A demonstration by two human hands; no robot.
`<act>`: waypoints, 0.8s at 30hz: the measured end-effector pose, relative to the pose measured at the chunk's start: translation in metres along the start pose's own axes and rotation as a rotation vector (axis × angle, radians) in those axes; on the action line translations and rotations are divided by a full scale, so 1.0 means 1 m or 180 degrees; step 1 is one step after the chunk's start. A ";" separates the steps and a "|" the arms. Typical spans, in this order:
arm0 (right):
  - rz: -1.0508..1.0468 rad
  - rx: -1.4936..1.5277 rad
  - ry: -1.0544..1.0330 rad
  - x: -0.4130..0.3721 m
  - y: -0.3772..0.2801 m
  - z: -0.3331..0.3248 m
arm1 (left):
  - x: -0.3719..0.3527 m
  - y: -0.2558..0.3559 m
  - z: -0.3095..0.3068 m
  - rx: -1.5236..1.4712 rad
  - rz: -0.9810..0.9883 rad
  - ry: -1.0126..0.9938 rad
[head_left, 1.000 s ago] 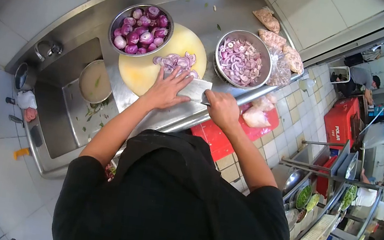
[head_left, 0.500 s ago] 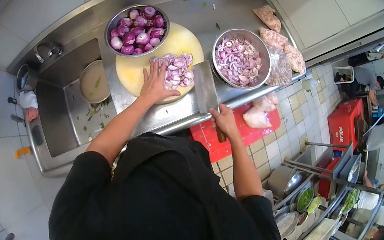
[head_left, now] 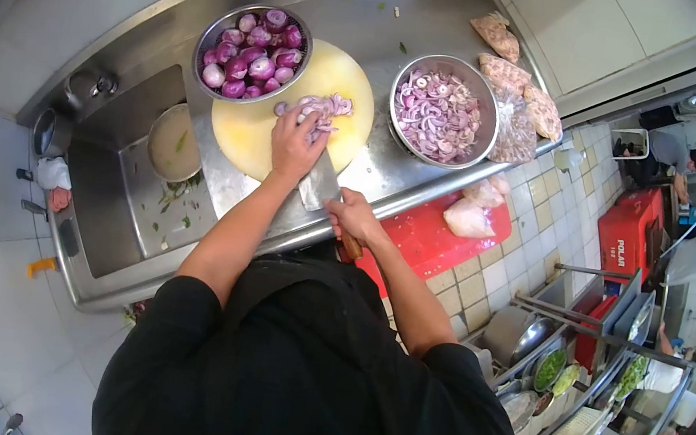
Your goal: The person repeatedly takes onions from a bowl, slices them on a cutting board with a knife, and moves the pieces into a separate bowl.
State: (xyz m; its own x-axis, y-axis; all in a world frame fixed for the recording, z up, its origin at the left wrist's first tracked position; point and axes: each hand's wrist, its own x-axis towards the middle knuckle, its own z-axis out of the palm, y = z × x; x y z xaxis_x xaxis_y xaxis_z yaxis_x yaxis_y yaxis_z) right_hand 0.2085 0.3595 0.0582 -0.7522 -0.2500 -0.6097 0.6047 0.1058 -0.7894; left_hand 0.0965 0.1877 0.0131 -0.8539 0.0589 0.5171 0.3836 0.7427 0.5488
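Observation:
In the head view my right hand (head_left: 354,216) grips the wooden handle of a cleaver (head_left: 320,184). The wide blade lies at the near edge of the round yellow cutting board (head_left: 239,134), its far end partly under my left hand. My left hand (head_left: 297,147) is closed over sliced red onions (head_left: 324,109) on the board, fingers bent and close together, their tips partly hidden among the slices. Beyond the board's left side sits a colander of whole peeled red onions (head_left: 253,55). To the right, a metal bowl holds more sliced onions (head_left: 437,116).
A sink (head_left: 99,225) with a pot of cloudy liquid (head_left: 175,145) is at the left. Bags of pale pink pieces (head_left: 504,74) line the counter's right end. Below it, a red surface (head_left: 438,245) carries raw poultry (head_left: 469,218). Racks (head_left: 567,318) stand at right; another person (head_left: 677,154) is farther off.
The cleaver and my right hand have moved left, bringing the blade to the board. My left hand's fingers have drawn together, and the sliced onions are bunched into a smaller heap.

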 end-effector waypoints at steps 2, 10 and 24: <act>-0.0072 -0.0146 -0.0010 0.002 0.001 0.004 | -0.004 -0.010 0.003 -0.0015 0.0010 0.0320; -0.0444 -0.0170 0.0073 -0.045 -0.046 -0.012 | 0.032 0.036 -0.013 -0.0519 0.0126 0.0665; -0.0787 0.0484 0.2024 -0.093 -0.035 -0.110 | 0.111 0.162 0.177 -0.0750 0.0088 0.0090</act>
State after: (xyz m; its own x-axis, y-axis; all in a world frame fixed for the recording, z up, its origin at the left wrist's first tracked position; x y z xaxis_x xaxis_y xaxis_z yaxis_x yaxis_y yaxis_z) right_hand 0.2281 0.4847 0.1347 -0.8517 0.3674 -0.3736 0.3910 -0.0290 -0.9199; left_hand 0.0015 0.4331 0.0431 -0.8330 0.0559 0.5504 0.4810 0.5647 0.6706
